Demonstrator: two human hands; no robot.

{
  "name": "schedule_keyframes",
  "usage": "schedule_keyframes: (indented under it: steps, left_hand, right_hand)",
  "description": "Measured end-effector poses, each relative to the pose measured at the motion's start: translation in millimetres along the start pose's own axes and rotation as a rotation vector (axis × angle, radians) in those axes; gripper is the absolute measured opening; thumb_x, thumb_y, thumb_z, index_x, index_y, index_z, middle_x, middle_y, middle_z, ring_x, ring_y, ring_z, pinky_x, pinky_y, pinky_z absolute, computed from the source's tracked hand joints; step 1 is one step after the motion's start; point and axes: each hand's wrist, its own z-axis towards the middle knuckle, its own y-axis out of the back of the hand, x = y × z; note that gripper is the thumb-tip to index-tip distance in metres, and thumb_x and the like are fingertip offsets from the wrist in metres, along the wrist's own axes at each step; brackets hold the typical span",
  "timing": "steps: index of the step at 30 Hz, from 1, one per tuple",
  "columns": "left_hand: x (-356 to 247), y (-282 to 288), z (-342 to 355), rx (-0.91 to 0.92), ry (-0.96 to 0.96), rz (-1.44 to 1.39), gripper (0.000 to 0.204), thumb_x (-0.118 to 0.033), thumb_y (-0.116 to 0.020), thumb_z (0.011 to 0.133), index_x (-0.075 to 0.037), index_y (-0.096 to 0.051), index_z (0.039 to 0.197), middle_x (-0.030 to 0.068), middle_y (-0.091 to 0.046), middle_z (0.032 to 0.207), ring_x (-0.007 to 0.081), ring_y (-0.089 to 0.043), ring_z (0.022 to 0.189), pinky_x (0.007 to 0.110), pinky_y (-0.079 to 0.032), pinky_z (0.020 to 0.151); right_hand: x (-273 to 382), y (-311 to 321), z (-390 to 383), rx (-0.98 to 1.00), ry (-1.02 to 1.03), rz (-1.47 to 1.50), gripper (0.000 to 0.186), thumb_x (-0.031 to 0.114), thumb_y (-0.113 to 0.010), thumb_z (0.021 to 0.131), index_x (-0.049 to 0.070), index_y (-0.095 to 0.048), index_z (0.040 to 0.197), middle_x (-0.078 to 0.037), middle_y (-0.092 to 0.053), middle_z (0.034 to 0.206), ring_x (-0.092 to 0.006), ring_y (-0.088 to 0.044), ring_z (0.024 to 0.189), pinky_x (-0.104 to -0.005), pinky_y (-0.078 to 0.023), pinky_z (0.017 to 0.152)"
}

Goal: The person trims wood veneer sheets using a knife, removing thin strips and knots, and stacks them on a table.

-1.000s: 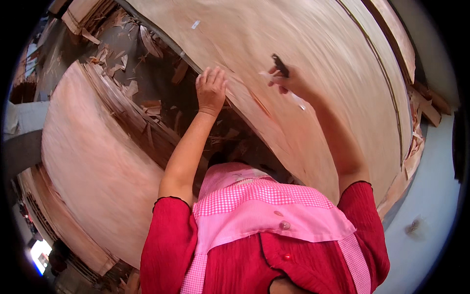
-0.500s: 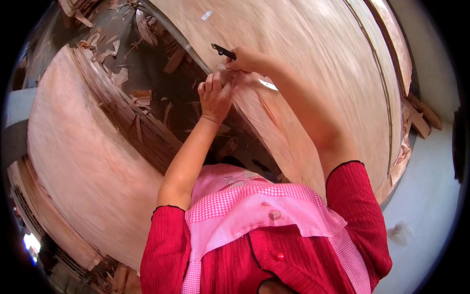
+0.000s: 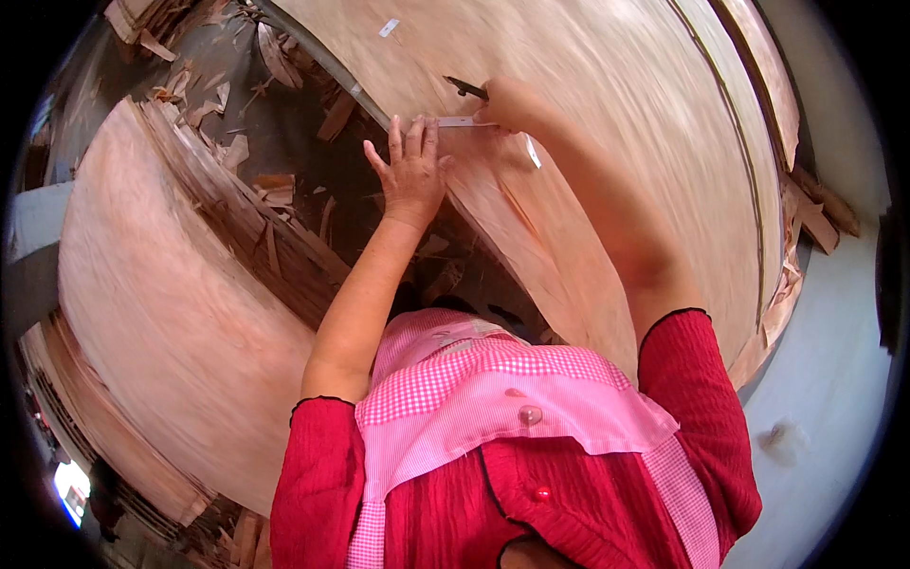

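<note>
My left hand lies with fingers spread at the edge of a pale wood veneer sheet, its fingertips beside one end of a white tape strip. Closed around a black cutter-like tool, my right hand has the tool pointing left, and its lower fingers touch the strip's other end. The strip lies across the top of a narrow pinkish veneer piece. A second white strip shows beside my right wrist. My palm hides part of the tool.
Farther up the sheet is another small white strip. A stack of veneer stands to my left, with torn veneer scraps on the dark floor between. A dark line runs along the sheet's right side, near a pale wall.
My left hand has opened from a bent grip and spread its fingers. My right hand has moved slightly right with the tool, and a white strip now shows between the hands.
</note>
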Motion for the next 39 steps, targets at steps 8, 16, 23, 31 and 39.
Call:
schedule_keyframes:
  steps: [8,16,23,31,39]
  left_hand:
    - [-10,-23,11,0.075,-0.089,-0.275,0.058,-0.026,-0.053,0.081,-0.013,-0.029,0.132,0.0085,-0.023,0.14,0.0286,-0.019,0.129,0.048,-0.014,0.103]
    - [-21,-25,13,0.116,-0.103,-0.06,0.054,-0.028,-0.043,0.086,-0.014,-0.023,0.135,0.0111,-0.019,0.141,0.0318,-0.017,0.13,0.054,-0.014,0.101]
    - [-49,-11,-41,-0.06,-0.414,-0.335,0.046,-0.021,-0.048,0.084,-0.004,-0.039,0.125,0.0153,-0.031,0.135,0.0338,-0.026,0.125,0.047,-0.02,0.101]
    - [-129,-10,-157,0.199,-0.542,-0.436,0.049,-0.022,-0.055,0.08,-0.008,-0.042,0.125,0.0118,-0.033,0.135,0.0311,-0.026,0.127,0.043,-0.02,0.102]
    - [-157,-15,-193,0.061,-0.538,-0.198,0.04,-0.019,-0.046,0.086,-0.011,-0.044,0.125,0.0075,-0.036,0.134,0.0286,-0.031,0.125,0.042,-0.021,0.101]
  right_hand:
    - [16,-3,-28,-0.21,-0.002,-0.254,0.023,0.021,-0.062,0.069,0.003,-0.065,0.081,-0.016,-0.063,0.073,-0.0312,-0.061,0.067,-0.0382,-0.048,0.061]
    - [-36,-56,-95,-0.463,0.017,0.255,0.01,0.011,-0.054,0.079,0.004,-0.061,0.081,-0.01,-0.061,0.068,-0.0231,-0.061,0.066,-0.0353,-0.048,0.059]
    - [-124,-40,-292,-0.62,0.002,0.869,0.014,0.013,-0.057,0.083,0.002,-0.058,0.091,-0.005,-0.061,0.082,-0.012,-0.055,0.063,-0.0247,-0.045,0.056]
    - [-188,-110,-364,-0.191,-0.2,0.91,0.017,0.01,-0.057,0.082,0.003,-0.058,0.097,-0.002,-0.06,0.072,-0.0063,-0.047,0.052,-0.0223,-0.04,0.048]
    - [-208,-129,-337,0.032,-0.145,0.621,0.018,0.017,-0.06,0.075,0.005,-0.06,0.088,-0.001,-0.057,0.065,-0.0066,-0.049,0.051,-0.0216,-0.037,0.044]
